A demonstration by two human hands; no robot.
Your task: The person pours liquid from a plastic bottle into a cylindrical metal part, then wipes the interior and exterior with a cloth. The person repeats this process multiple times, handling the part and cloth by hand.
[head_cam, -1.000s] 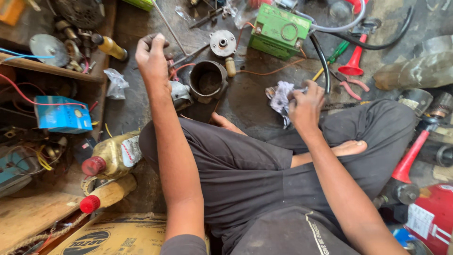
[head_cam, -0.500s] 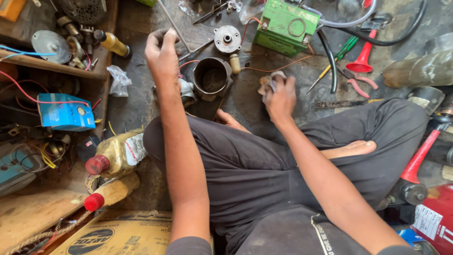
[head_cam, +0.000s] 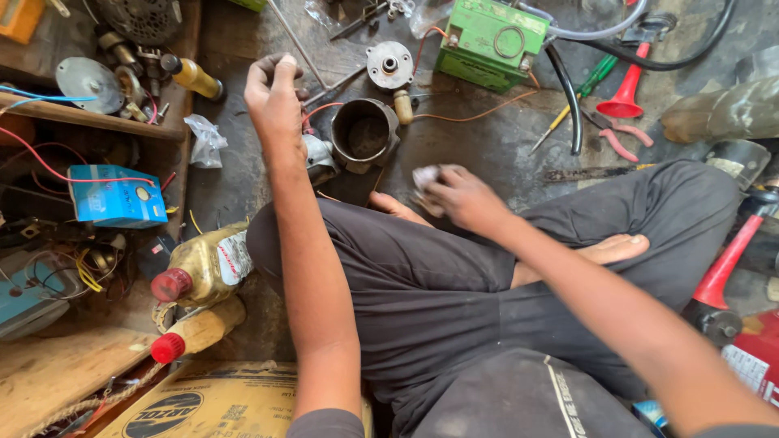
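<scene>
My left hand (head_cam: 274,91) is raised over the floor with its fingers curled tight; whether it holds anything is hidden. It hovers just left of an open, dark metal cylinder housing (head_cam: 365,134) and a small grey metal part (head_cam: 318,158). In front of my crossed legs, my right hand (head_cam: 462,196) grips a crumpled white rag (head_cam: 425,177) and is blurred by motion. A round metal end cap (head_cam: 388,63) lies beyond the housing.
A green box battery (head_cam: 495,39) with a black hose (head_cam: 568,93), a red funnel (head_cam: 623,101), pliers (head_cam: 615,138) and a screwdriver (head_cam: 572,101) lie ahead. Two yellow oil bottles (head_cam: 203,268), a blue box (head_cam: 114,196) and wooden shelves crowd the left. A cardboard box (head_cam: 203,401) sits near.
My right hand has carried the rag leftward, from the right side of the floor to in front of my legs. My left hand stays raised, shifted slightly right.
</scene>
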